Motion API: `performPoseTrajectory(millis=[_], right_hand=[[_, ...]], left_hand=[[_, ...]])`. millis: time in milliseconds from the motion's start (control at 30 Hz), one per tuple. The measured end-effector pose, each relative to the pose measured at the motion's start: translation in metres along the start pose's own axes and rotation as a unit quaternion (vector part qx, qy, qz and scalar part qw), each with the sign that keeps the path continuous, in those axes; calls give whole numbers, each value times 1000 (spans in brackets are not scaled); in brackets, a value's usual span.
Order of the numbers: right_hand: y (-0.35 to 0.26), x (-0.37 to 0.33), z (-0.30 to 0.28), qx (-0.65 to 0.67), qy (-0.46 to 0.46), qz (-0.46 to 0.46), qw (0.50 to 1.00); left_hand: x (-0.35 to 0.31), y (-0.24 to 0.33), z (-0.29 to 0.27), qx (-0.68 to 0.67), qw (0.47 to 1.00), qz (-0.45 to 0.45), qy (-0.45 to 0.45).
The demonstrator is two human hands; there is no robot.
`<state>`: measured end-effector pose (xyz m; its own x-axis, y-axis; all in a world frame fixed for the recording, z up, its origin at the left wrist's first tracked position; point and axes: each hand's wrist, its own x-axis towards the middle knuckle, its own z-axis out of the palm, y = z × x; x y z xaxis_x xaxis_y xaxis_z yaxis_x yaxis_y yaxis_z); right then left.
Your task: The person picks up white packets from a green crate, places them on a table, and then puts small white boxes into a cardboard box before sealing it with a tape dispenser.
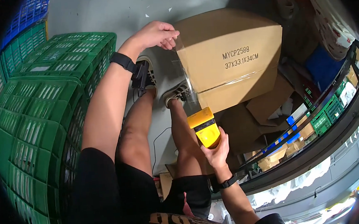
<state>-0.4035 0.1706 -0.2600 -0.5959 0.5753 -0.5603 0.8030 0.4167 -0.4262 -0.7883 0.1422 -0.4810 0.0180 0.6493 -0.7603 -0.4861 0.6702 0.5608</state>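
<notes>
A brown cardboard box (228, 39) with dark print on its side stands in front of me. Clear tape (189, 80) runs along its left edge, shiny and partly loose. At the upper left corner of the box, my left hand (160, 34) is closed, thumb and forefinger pinched on what looks like the end of the clear tape. My right hand (218, 148) grips a yellow tape dispenser (207, 131) with a black band, just below the box's lower left corner. The right palm and some fingers are hidden behind the dispenser.
Stacked green plastic crates (32, 117) fill the left side, with a blue crate (27, 14) behind. Right of the box are an open carton (269, 100) and a white bucket (332, 16). A dark curved rail (290, 169) crosses the lower right. My feet stand close to the box.
</notes>
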Motion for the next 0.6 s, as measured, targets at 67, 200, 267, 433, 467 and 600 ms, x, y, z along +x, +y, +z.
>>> performPoseTrajectory(millis=[67,200,267,433,467,600], right_hand=[[1,1,0,2,-1,4,1000],[-2,6,-6,-4,4,-15,1000],[-7,9,-8,-3,4,-17,1000],[-1,13,-6,-2,2,-10,1000],[-1,14,-5,-1,0,-1,1000],[-8,18,-7,6,-3,2,1000]], left_hand=[[3,0,2,7,1000,2,-14],[4,1,-8,-8,1000,4,-9],[3,0,-12,-7,1000,5,-2],[13,2,-2,9,1000,7,5],[16,-1,0,16,1000,4,-1],[25,-15,6,70,997,11,5]])
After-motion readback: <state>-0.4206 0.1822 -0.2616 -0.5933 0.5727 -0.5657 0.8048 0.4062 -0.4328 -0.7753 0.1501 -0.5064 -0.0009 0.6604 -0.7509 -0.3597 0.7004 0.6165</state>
